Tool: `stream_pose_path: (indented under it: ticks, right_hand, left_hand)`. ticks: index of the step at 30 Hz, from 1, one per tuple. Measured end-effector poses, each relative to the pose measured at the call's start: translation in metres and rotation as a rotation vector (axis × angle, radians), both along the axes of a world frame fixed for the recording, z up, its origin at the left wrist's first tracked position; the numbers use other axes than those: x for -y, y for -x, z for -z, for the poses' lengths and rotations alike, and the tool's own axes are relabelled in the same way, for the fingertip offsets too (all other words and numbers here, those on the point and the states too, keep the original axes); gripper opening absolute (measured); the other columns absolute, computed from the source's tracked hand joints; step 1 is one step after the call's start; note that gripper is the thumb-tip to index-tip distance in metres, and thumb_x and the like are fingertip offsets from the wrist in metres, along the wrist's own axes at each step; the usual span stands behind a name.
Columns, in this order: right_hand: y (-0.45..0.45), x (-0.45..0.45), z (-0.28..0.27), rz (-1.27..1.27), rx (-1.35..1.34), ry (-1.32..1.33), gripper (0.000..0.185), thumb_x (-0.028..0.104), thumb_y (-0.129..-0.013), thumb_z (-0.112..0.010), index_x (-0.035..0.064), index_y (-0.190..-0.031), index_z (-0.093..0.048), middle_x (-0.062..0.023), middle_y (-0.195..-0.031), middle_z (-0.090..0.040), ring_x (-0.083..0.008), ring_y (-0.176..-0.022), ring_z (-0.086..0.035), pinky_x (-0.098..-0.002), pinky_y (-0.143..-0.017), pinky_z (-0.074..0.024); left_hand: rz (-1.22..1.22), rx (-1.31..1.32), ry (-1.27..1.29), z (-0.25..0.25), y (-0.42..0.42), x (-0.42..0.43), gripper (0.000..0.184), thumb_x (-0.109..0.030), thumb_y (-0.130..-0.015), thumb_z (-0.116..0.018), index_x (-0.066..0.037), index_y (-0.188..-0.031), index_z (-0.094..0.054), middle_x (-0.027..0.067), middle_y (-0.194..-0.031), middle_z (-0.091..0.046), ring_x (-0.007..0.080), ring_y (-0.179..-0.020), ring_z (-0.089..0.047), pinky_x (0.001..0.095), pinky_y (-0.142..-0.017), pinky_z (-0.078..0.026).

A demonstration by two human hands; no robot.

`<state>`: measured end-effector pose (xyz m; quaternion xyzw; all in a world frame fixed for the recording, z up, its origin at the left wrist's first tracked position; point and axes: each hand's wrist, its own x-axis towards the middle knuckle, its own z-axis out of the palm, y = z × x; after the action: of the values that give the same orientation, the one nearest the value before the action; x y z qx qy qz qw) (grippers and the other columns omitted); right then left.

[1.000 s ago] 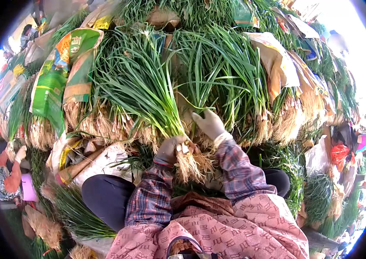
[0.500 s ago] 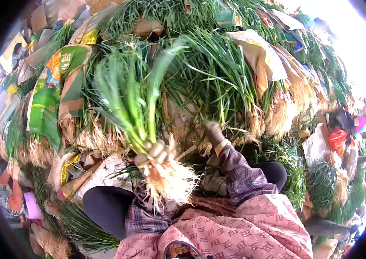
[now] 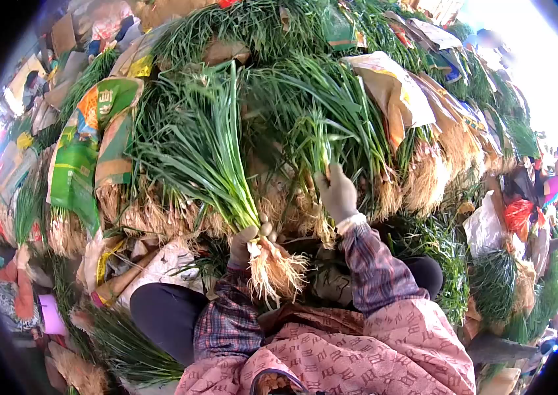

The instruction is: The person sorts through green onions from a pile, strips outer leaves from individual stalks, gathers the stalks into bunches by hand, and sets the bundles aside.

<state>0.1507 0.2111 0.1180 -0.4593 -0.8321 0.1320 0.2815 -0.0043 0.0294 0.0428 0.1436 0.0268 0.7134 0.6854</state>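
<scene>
My left hand (image 3: 244, 242), gloved, is wrapped round a thick bunch of green onions (image 3: 234, 181) just above the roots. Their leaves fan up and to the left, and the pale, stringy roots (image 3: 275, 270) hang below the fist. Further right, my gloved right hand (image 3: 339, 194) has its fingers closed on a smaller clump of green onions (image 3: 321, 155), its leaves standing above the fingers. The fingertips are partly hidden, so how many stalks it holds is unclear. Behind both hands lies a row of more green onions (image 3: 341, 108).
Printed sacks, one green (image 3: 73, 174) and one cream (image 3: 391, 82), lie over the stacked green onions. Loose greens (image 3: 447, 263) lie beside my right knee (image 3: 424, 273). At far left another person's arm (image 3: 25, 286) shows near a purple object (image 3: 50, 314).
The bunch in my left hand has stopped blurring and rests lower, its leaves lying against the pile. My right hand has moved up slightly and closed on a clump of green onions.
</scene>
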Motion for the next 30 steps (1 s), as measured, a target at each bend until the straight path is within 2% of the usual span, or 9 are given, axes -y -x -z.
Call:
stream_pose_path:
  ticks: [2,5,10,11,13,18,21,27,30]
  right_hand:
    - [-0.003,0.012,-0.006,-0.118,-0.336,-0.19,0.019,0.025,-0.093,-0.054,0.0066,-0.088,-0.049,-0.0078,-0.053,-0.05,-0.027,-0.043,-0.052,-0.0355,-0.039,-0.0367]
    - [-0.007,0.004,0.013,0.002,-0.086,-0.085,0.015,0.021,-0.088,-0.058,0.0063,-0.091,-0.053,-0.0132,-0.074,-0.057,-0.0303,-0.065,-0.058,-0.041,-0.057,-0.0449]
    - [-0.001,0.036,-0.015,0.101,0.159,-0.406,0.017,0.024,-0.085,-0.059,0.007,-0.085,-0.056,-0.0096,-0.087,-0.056,-0.0258,-0.071,-0.054,-0.0393,-0.069,-0.0446]
    - [0.004,0.046,-0.014,0.103,0.285,-0.204,0.021,0.027,-0.087,-0.058,0.0063,-0.084,-0.056,-0.0095,-0.088,-0.056,-0.0256,-0.073,-0.054,-0.0401,-0.069,-0.0448]
    - [0.007,0.062,0.001,-0.119,0.136,-0.44,0.021,0.029,-0.089,-0.056,0.0078,-0.084,-0.056,-0.0081,-0.088,-0.056,-0.0234,-0.073,-0.053,-0.0384,-0.068,-0.0454]
    - [-0.009,0.039,0.004,0.146,0.275,-0.213,0.025,0.032,-0.094,-0.045,0.0088,-0.089,-0.054,-0.0099,-0.093,-0.055,-0.0235,-0.084,-0.054,-0.0387,-0.073,-0.0459]
    - [-0.017,0.028,-0.009,0.145,0.075,-0.496,0.024,0.031,-0.096,-0.041,0.0109,-0.09,-0.052,-0.0081,-0.092,-0.054,-0.0216,-0.077,-0.053,-0.0359,-0.071,-0.047]
    - [0.013,0.089,0.006,-0.178,0.083,-0.298,0.022,0.023,-0.091,-0.05,0.0052,-0.103,-0.055,-0.0135,-0.101,-0.054,-0.0272,-0.092,-0.054,-0.0434,-0.082,-0.0421]
    - [0.02,0.107,0.017,-0.431,0.163,-0.193,0.021,0.023,-0.088,-0.054,0.0055,-0.099,-0.057,-0.012,-0.098,-0.054,-0.0285,-0.095,-0.054,-0.0432,-0.083,-0.0429]
  left_hand:
    - [-0.016,-0.029,0.023,0.004,0.002,0.002,0.039,-0.022,-0.083,-0.065,-0.003,-0.113,-0.051,0.0089,-0.097,-0.06,0.0277,-0.098,-0.06,0.0623,-0.078,-0.053]
    - [-0.175,-0.028,0.173,-0.006,-0.009,0.003,0.042,-0.021,-0.081,-0.066,-0.002,-0.116,-0.053,0.0157,-0.115,-0.059,0.031,-0.106,-0.059,0.0487,-0.079,-0.056]
    - [-0.135,-0.263,0.278,0.016,0.007,0.008,0.048,-0.029,-0.085,-0.061,0.003,-0.119,-0.051,0.0186,-0.091,-0.065,0.027,-0.081,-0.064,0.0366,-0.069,-0.054]
    - [-0.132,-0.294,0.311,0.026,0.01,0.01,0.049,-0.03,-0.086,-0.059,0.004,-0.121,-0.05,0.0182,-0.088,-0.066,0.0251,-0.076,-0.065,0.0334,-0.069,-0.053]
    - [-0.149,-0.637,0.49,-0.029,0.011,0.016,0.044,-0.032,-0.086,-0.059,0.004,-0.113,-0.058,0.0169,-0.09,-0.067,0.0237,-0.074,-0.064,0.0309,-0.067,-0.052]
    - [-0.409,-1.038,1.065,-0.008,0.023,0.023,0.022,-0.014,-0.078,-0.065,0.004,-0.09,-0.066,0.0089,-0.078,-0.066,0.0145,-0.062,-0.061,0.0248,-0.057,-0.048]
    - [-0.521,-1.121,1.061,-0.044,0.027,0.028,0.018,-0.01,-0.074,-0.067,0.003,-0.087,-0.065,0.0096,-0.077,-0.066,0.0169,-0.063,-0.062,0.0288,-0.059,-0.05]
    - [-0.212,-0.978,0.724,-0.033,0.043,0.03,0.027,-0.015,-0.082,-0.061,0.005,-0.1,-0.062,0.013,-0.08,-0.066,0.0179,-0.067,-0.065,0.0289,-0.06,-0.054]
    - [-0.068,-0.433,0.465,-0.03,0.025,0.024,0.041,-0.025,-0.086,-0.057,0.005,-0.114,-0.054,0.0138,-0.08,-0.065,0.021,-0.067,-0.065,0.0297,-0.061,-0.055]
